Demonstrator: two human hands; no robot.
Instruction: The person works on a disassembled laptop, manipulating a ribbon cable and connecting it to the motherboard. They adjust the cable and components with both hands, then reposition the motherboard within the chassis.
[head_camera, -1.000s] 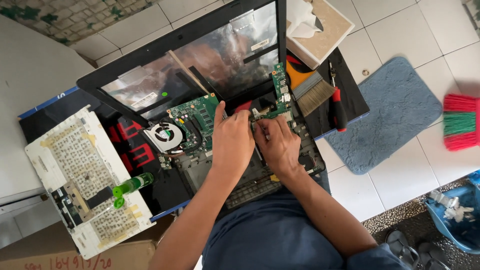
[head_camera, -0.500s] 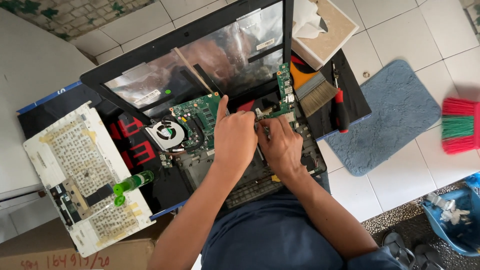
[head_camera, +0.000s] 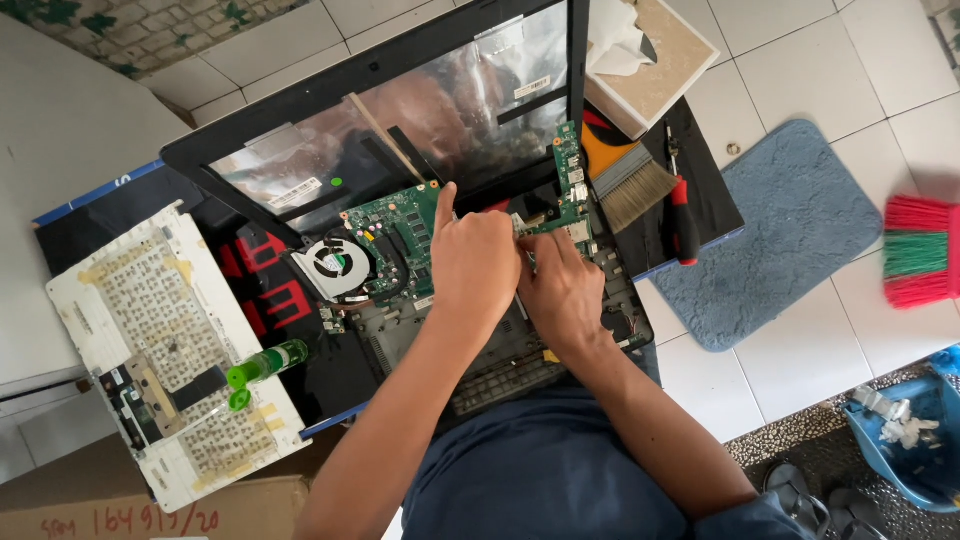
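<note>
An opened black laptop (head_camera: 300, 150) lies on a dark mat, its green circuit board (head_camera: 395, 235) and round cooling fan (head_camera: 335, 268) exposed. My left hand (head_camera: 475, 265) rests on the middle of the board, fingers curled and pressing down. My right hand (head_camera: 565, 290) sits right beside it, fingertips pinched at a small part on the board; what they pinch is hidden. The two hands touch each other.
The removed white keyboard cover (head_camera: 165, 350) lies upside down at the left with a small green bottle (head_camera: 265, 365) by it. A paintbrush (head_camera: 625, 175) and a red-handled screwdriver (head_camera: 685, 215) lie at the right. A blue floor mat (head_camera: 790, 230), a red-green broom (head_camera: 920, 250) and a cardboard box (head_camera: 150, 505) surround the spot.
Both hands have stayed on the circuit board with only slight finger movement. The view has shifted a little.
</note>
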